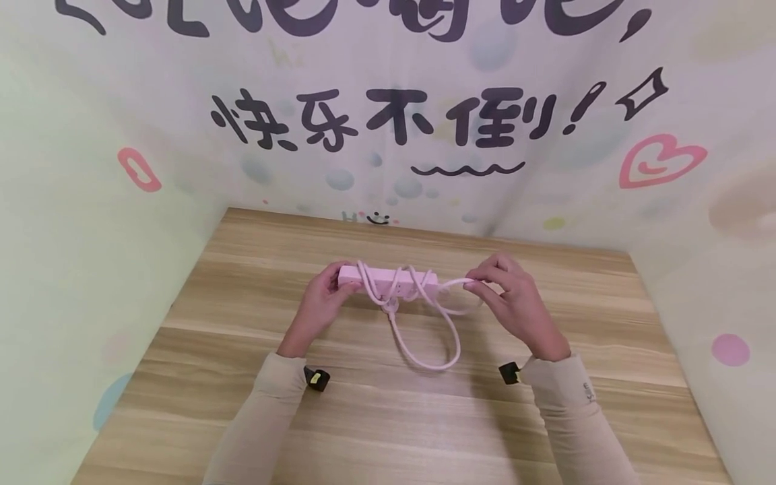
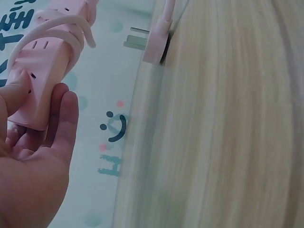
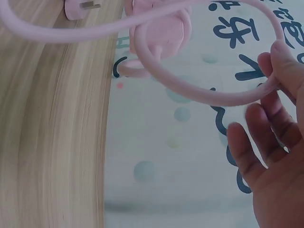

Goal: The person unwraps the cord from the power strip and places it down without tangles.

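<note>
Pink power strip (image 1: pixel 382 276) near the middle of the head frame, roughly level, apparently raised above the wooden tabletop (image 1: pixel 364 431). Around it, pink cord (image 1: pixel 456 337) in loose, crossing turns, with a long loop drooping below and more slack off to the right. Main risk, by judgement: turns sliding off the right end or bunching over one another, from slack wraps with no fingertip plainly pinning them.

Pink plug (image 2: pixel 156 45) at the upper middle of the left wrist frame, apparently dangling, prongs bare and pointing left. Possible snag there: prongs hooking a neighbouring turn, or a knock against the wood, if jerked.

Left hand (image 1: pixel 321 300) left of centre in the head frame, gripping the strip's left end, thumb on the outlet face. Only one end supported, hence a possible twist or tilt under a hard sideways pull.

Right hand (image 1: pixel 515 296) right of centre, pinching cord between thumb and forefinger, other fingers loosely bent. A light hold, so a likely slip under rising tension.

Farther out, low in the frame, black wrist camera (image 1: pixel 317 379) by the left cuff (image 1: pixel 281 374): slight chance of catching a swinging loop. Behind everything, printed wall covering (image 1: pixel 364 195) across the upper half.
</note>
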### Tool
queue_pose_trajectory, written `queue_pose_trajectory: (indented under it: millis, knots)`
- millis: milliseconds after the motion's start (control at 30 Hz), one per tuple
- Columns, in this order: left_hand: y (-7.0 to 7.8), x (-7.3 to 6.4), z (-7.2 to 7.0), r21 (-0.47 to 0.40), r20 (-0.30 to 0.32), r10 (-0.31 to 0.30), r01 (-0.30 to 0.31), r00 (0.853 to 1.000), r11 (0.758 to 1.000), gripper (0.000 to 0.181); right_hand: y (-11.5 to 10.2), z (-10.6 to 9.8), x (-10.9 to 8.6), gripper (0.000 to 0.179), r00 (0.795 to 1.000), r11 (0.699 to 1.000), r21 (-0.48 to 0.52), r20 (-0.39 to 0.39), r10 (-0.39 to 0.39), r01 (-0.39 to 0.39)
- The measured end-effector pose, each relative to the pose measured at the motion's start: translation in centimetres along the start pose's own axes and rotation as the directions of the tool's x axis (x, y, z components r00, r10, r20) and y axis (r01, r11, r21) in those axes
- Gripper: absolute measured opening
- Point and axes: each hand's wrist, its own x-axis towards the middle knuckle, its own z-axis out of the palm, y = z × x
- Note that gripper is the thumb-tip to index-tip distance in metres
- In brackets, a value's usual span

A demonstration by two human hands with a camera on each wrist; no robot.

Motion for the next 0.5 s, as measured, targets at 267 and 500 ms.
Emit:
queue_pose_trajectory:
  millis: [267, 500]
  knots:
    - [0.1, 0.1, 0.3, -0.035, -0.025, 0.014, -0.015, 1.0, 0.999, 0.041, -1.2, 0.2, -0.1, 0.013, 0.993, 0.989, 0.118, 0.081, 0.081, -0.09]
    - [0.1, 0.3, 0.3, -0.052, -0.085, 0.039, -0.044, 0.996, 0.998, 0.04, -2.2, -0.1, -0.6, 0.021, 0.987, 0.981, 0.183, 0.157, 0.035, -0.064]
